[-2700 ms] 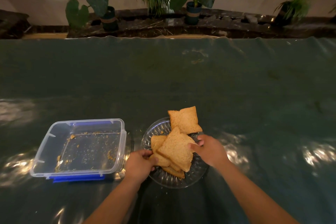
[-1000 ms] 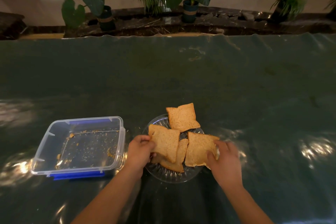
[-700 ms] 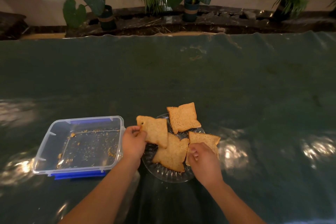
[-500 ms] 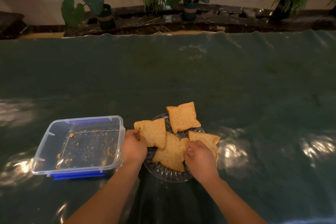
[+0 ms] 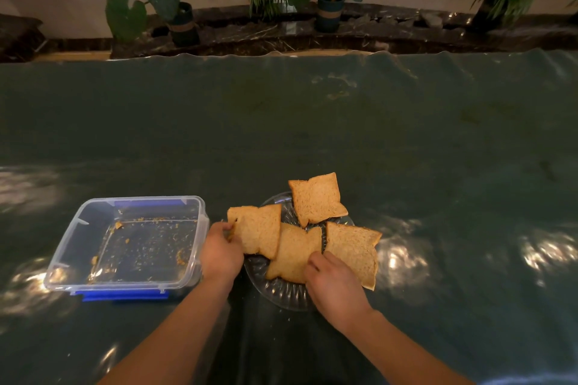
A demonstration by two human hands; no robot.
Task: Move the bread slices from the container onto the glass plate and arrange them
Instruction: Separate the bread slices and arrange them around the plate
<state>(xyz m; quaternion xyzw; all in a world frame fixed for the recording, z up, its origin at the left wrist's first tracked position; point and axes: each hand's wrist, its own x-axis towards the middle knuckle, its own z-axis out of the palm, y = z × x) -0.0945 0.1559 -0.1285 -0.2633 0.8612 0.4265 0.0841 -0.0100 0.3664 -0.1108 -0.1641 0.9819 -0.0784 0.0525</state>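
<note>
Several brown bread slices lie spread on the glass plate (image 5: 281,294). The far slice (image 5: 317,198) overhangs the plate's back rim. My left hand (image 5: 220,255) pinches the left slice (image 5: 258,230) by its left edge. The middle slice (image 5: 294,251) lies partly under it. My right hand (image 5: 334,284) has its fingers on the near edge between the middle slice and the right slice (image 5: 355,250); which slice it grips I cannot tell. The clear container (image 5: 125,244) with blue clips holds only crumbs.
The table is covered in a dark green shiny cloth (image 5: 312,134). The container stands just left of the plate, almost touching my left hand. Potted plants (image 5: 331,6) line a dark ledge beyond the table's far edge.
The stacked slices have been fanned out over the plate. My left hand drew one slice to the left side; my right hand laid one at the right, then came to the near middle.
</note>
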